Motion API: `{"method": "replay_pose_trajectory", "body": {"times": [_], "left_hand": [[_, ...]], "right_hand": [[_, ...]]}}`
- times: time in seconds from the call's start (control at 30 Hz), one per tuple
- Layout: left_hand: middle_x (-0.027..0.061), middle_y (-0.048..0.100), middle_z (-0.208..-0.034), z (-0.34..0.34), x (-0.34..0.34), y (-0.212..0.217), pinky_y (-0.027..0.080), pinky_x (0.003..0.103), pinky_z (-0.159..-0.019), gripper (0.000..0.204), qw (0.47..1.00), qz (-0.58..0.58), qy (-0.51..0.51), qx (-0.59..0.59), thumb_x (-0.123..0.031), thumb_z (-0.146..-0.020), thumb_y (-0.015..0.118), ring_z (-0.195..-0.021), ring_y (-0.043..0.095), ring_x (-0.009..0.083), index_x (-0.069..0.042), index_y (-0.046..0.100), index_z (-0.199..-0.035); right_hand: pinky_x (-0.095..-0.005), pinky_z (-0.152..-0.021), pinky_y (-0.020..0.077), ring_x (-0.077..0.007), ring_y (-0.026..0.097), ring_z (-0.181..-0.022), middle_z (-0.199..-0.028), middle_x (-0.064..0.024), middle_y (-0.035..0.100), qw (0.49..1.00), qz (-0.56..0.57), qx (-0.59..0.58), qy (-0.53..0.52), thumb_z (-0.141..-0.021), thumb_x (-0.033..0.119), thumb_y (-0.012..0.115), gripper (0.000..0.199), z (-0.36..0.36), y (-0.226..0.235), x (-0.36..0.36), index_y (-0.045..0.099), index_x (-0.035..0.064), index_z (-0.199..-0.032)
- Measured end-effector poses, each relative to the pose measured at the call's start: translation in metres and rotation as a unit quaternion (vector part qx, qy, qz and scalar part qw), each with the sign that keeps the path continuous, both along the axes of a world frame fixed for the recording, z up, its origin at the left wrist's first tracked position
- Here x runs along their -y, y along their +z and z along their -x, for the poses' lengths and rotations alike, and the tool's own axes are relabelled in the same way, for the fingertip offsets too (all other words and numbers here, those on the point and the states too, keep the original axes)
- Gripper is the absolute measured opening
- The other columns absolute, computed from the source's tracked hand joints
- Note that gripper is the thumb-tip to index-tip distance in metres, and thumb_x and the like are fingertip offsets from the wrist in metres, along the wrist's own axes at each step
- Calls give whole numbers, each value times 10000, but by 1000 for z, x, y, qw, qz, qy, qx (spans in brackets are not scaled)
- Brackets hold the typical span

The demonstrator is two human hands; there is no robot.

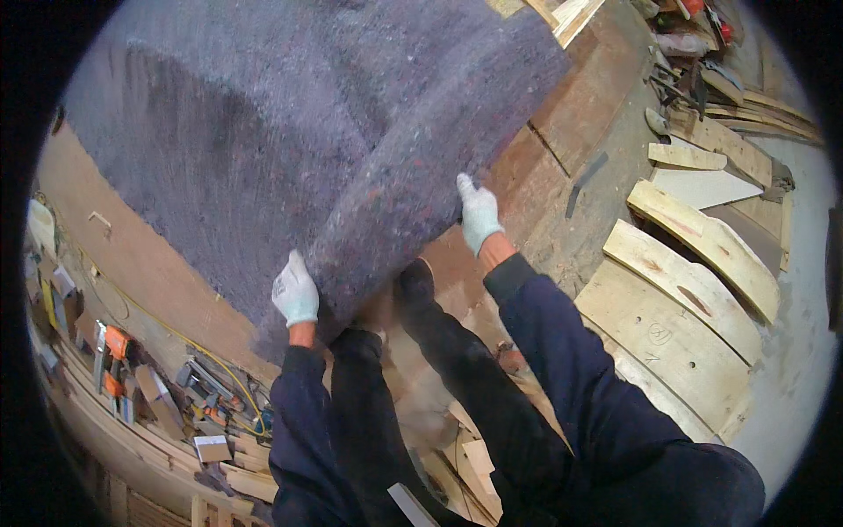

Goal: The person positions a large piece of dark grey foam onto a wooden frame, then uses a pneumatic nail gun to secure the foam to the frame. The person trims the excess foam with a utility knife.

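A large sheet of grey-purple felt [237,114] with coloured flecks lies spread out in front of me. Its near right part is turned over into a thick fold or roll slanting from lower left to upper right. In a whitish work glove, my left hand [297,292] grips the near left end of this fold, thumb on top. Farther right, my gloved right hand [479,214] holds the fold's near edge, also with the thumb up. The fingers of both hands are mostly hidden by the felt. My legs are just below the fold.
Curved wooden panels [680,281] are stacked at the right on the grey floor. Brown boards [562,132] extend beyond the felt. At lower left are an orange nail gun [114,351], a yellow hose [206,350] and wood offcuts [160,400]. Wood scraps [479,461] lie near my legs.
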State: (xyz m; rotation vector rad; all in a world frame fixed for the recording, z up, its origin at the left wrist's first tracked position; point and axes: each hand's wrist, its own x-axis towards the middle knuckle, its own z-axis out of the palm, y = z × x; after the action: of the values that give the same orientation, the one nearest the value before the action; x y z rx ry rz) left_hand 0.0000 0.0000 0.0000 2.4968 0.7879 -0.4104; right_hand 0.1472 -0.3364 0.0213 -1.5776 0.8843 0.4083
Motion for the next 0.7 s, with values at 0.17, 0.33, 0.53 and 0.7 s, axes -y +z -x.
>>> {"method": "replay_pose_trajectory", "body": {"times": [0.17, 0.33, 0.53, 0.7], "left_hand": [[235, 739, -1022, 40, -28, 13, 518, 513, -874, 522, 1000, 11, 21, 19, -398, -1079, 427, -963, 706, 408, -9, 770, -1027], [216, 712, -1195, 76, -53, -30, 527, 472, -935, 390, 999, -5, -45, 16, -284, -1074, 455, -1087, 677, 376, -13, 708, -1196], [209, 624, -1366, 91, -68, -95, 502, 472, -1028, 394, 983, -48, -177, -28, -169, -1055, 452, -1193, 624, 385, -21, 553, -1406], [242, 720, -1103, 67, -41, -85, 512, 489, -906, 477, 1000, 19, 22, -6, -366, -1081, 397, -1037, 676, 408, -21, 725, -1117]], "right_hand": [[-352, -931, 496, -200, 615, -1013, -1161, -119, 688, 998, 41, 31, 24, -1030, 368, 648, 517, 52, 14, -28, 619, -83, -1282], [-402, -855, 534, -212, 605, -891, -943, -78, 633, 994, -43, -94, -26, -1017, 383, 664, 399, 67, -23, -26, 632, 11, -1157], [-411, -750, 525, -186, 594, -906, -956, -46, 580, 978, -135, -101, -121, -1001, 388, 679, 346, 66, -28, -10, 606, 79, -1138], [-344, -648, 497, -175, 585, -716, -902, -42, 617, 988, -122, -66, -73, -1002, 366, 678, 308, 64, -42, -5, 645, 67, -1070]]}}
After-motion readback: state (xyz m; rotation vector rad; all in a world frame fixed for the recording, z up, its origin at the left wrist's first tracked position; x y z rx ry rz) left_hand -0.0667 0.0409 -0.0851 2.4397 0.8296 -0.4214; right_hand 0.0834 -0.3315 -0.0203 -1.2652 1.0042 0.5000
